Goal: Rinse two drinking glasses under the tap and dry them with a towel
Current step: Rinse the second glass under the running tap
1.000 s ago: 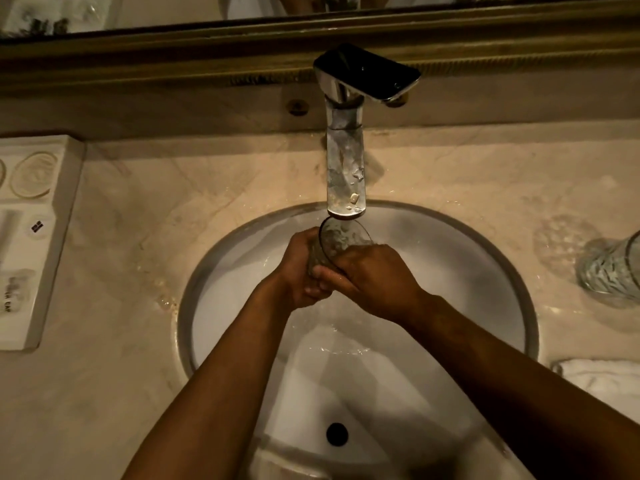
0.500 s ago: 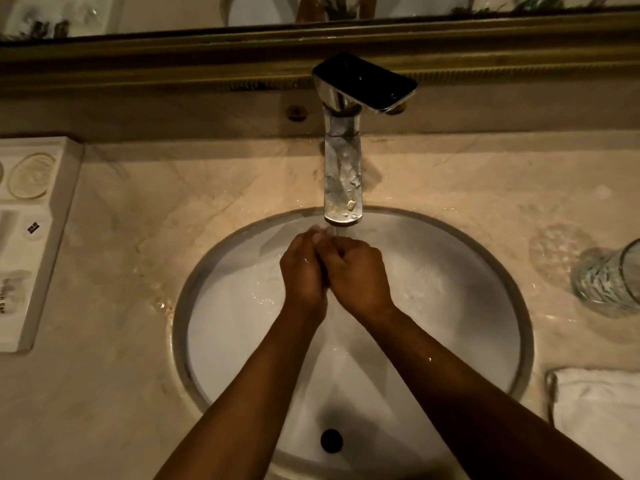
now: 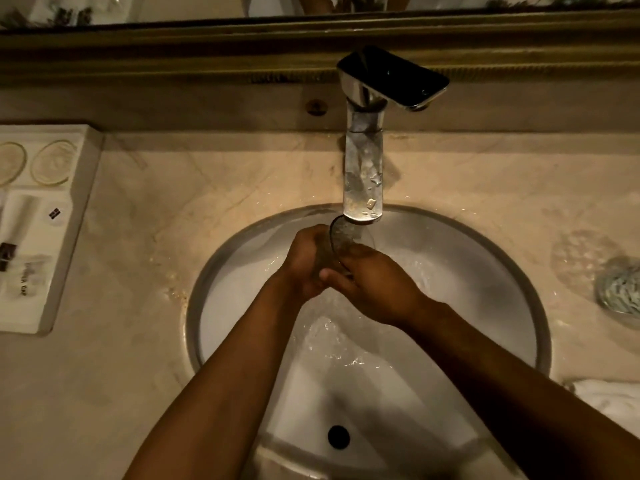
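A clear drinking glass sits tilted right under the spout of the chrome tap, its mouth facing up toward the spout. My left hand wraps its left side and my right hand grips it from the right, so most of the glass is hidden. Water splashes down into the white sink. A second patterned glass stands on the counter at the far right edge. A white towel lies at the lower right, partly out of view.
A white amenity tray with round pads and small packets rests on the marble counter at the left. A framed mirror runs along the back wall. The sink drain is open at the bottom.
The glass mouth, hidden by both hands half a second ago, shows again under the spout. The view has shifted slightly; the hands stay under the tap.
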A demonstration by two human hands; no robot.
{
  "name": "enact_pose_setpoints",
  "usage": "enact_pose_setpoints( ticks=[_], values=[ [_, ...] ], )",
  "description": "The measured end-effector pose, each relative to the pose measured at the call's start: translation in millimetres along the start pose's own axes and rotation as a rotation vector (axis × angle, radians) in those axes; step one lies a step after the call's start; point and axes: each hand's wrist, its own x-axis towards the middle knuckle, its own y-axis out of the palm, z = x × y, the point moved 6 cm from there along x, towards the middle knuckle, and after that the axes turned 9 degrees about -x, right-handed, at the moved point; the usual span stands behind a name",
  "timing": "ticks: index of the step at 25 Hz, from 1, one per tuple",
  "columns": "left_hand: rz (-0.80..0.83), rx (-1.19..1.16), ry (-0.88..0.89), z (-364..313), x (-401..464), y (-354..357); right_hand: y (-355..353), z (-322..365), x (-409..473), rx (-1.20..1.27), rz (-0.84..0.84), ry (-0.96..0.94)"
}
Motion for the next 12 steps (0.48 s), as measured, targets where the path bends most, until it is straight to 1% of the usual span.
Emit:
enact_pose_setpoints(
  ticks=[2,3,4,5,6,7,8,9,10,11,12],
  values=[
    [-0.043,-0.052,0.091,1.6,5.4,-1.7,4.1,6.6,5.6,0.130,-0.006,0.122],
    [-0.057,-0.041,0.154,1.1,8.8,-4.4,6.1,8.9,6.9,0.233,0.011,0.185],
    [-0.053,-0.047,0.200,-0.1,10.9,-4.8,7.2,9.6,7.9,0.400,0.022,0.250],
    [-0.057,-0.007,0.284,-4.0,11.0,-6.5,5.7,10.3,8.1,0.585,0.021,0.308],
    [-0.035,-0.018,0.299,-6.3,10.4,-5.5,3.7,11.5,7.4,0.709,0.017,0.340],
    [-0.012,-0.037,0.278,-8.8,8.6,-4.0,1.4,11.1,5.2,0.712,0.008,0.324],
    [0.034,-0.072,0.251,-10.9,6.4,0.3,-0.5,7.9,2.9,0.566,0.000,0.264],
    [0.067,-0.092,0.190,-10.5,8.1,0.4,-0.5,3.8,1.3,0.333,0.007,0.158],
    [0.088,-0.067,0.107,-7.9,8.7,0.4,-1.2,1.7,-0.8,0.092,0.017,0.044],
    [0.096,-0.010,0.023,-4.1,5.0,-1.0,-1.7,-1.6,-0.1,-0.087,0.026,-0.061],
    [0.104,0.038,-0.074,1.8,-0.1,-3.7,-2.7,-4.3,1.2,-0.187,0.037,-0.154]
  ],
)
